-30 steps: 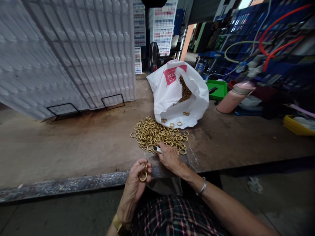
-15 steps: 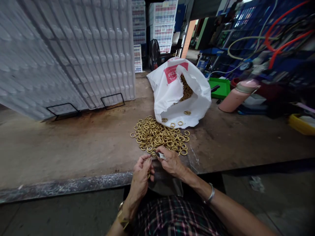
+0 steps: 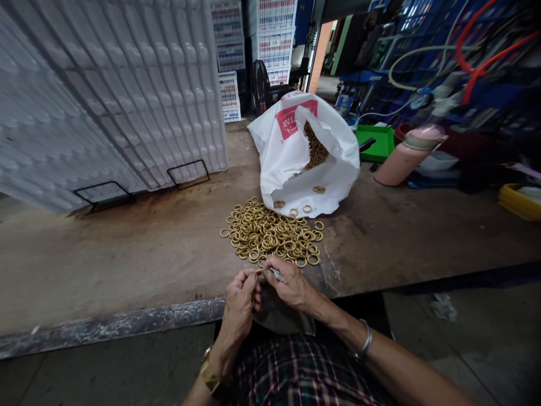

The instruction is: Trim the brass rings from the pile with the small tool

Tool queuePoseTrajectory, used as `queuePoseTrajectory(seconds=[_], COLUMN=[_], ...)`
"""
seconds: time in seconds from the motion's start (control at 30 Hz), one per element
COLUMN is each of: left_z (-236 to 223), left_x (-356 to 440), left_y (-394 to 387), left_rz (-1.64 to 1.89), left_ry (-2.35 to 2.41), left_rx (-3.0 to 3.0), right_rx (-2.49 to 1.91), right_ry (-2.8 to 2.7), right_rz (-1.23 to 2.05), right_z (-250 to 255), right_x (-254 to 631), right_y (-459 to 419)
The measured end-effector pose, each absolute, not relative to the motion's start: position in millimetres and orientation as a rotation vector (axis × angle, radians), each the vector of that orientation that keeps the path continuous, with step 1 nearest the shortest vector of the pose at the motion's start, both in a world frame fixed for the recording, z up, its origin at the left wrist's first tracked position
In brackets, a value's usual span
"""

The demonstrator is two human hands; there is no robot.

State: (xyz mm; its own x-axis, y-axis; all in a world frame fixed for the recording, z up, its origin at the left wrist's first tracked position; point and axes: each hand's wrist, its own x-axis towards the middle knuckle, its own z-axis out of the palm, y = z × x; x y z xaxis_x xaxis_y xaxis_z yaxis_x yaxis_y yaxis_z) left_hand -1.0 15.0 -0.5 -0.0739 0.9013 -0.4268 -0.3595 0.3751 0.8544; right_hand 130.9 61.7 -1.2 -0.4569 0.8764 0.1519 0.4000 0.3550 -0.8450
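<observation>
A heap of brass rings [image 3: 270, 234] lies on the worn table [image 3: 127, 254] in front of me. Behind it a white plastic bag [image 3: 296, 158] with a red label lies open, more rings spilling from its mouth. My left hand [image 3: 240, 299] is closed in a pinch on brass rings at the table's near edge. My right hand [image 3: 289, 285] touches it fingertip to fingertip, closed on a small white-and-dark object that I cannot name. A clear plastic bag [image 3: 283, 318] hangs below both hands over my lap.
A tall stack of white moulded trays [image 3: 110, 90] leans on wire stands at the left. A pink flask [image 3: 406, 155], a green tray [image 3: 376, 141] and a yellow tub [image 3: 519, 200] sit at the right. White crates [image 3: 270, 39] and hoses stand behind.
My left hand rose from below the table edge, where it showed its rings, to meet my right hand. My right hand drew back a little from the heap.
</observation>
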Motion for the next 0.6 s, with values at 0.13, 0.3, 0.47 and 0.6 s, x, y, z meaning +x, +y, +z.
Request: queuePoseTrajectory(seconds=[0.13,0.3,0.47,0.6], left_z=[-2.3,0.3,0.9,-0.4], left_x=[0.4,2.0,-0.7,-1.4], left_y=[14.2,12.9,13.6,15.2], left_rz=[1.110,1.060,1.002,0.982], left_ry=[1.297,1.332,1.298,1.270], left_rx=[0.652,0.746,0.780,0.779], right_rx=[-1.203,-1.279,-1.293,-1.273], right_ry=[-1.914,-1.912,-1.896,-1.859], right_rz=[1.118,1.142,1.174,1.222], right_z=[-0.2,-7.8,-9.8,-8.9], right_x=[127.9,124.9,124.2,125.5], right_y=[62.7,66.4,67.2,67.1])
